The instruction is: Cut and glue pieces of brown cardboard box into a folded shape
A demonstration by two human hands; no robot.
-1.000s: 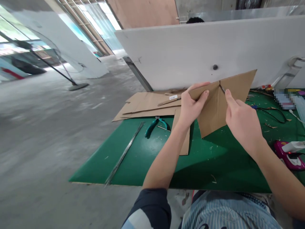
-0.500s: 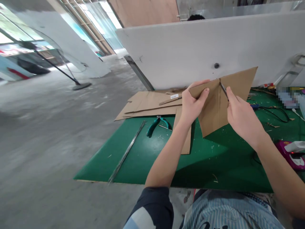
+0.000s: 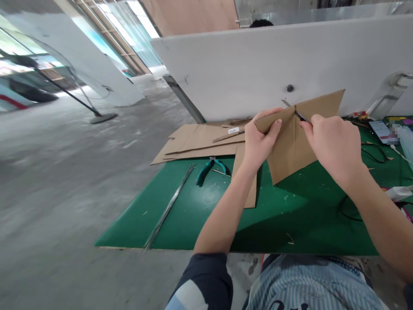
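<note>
My left hand (image 3: 260, 138) grips the upper left edge of a brown cardboard piece (image 3: 309, 144), thumb on the near face and fingers behind. The cardboard is held up at a tilt above the green table, with a crease down its middle. My right hand (image 3: 335, 148) is closed around a thin-bladed knife (image 3: 302, 116); its handle is mostly hidden in the fist. The blade crosses the cardboard's top edge at a slit by the crease, and its pointed end shows beyond the far side.
On the green table (image 3: 180, 219) lie cutting pliers (image 3: 204, 171), a bundle of thin wires (image 3: 169, 206) and flat cardboard sheets (image 3: 200, 133). A phone (image 3: 380, 130) and black cable (image 3: 376, 150) are at right. Behind stands a white panel (image 3: 232, 73); the top of a person's head shows above it.
My right hand has turned and moved slightly right, and the knife lies flatter, its tip now showing past the cardboard's edge. My left hand keeps its grip. The view shifted slightly.
</note>
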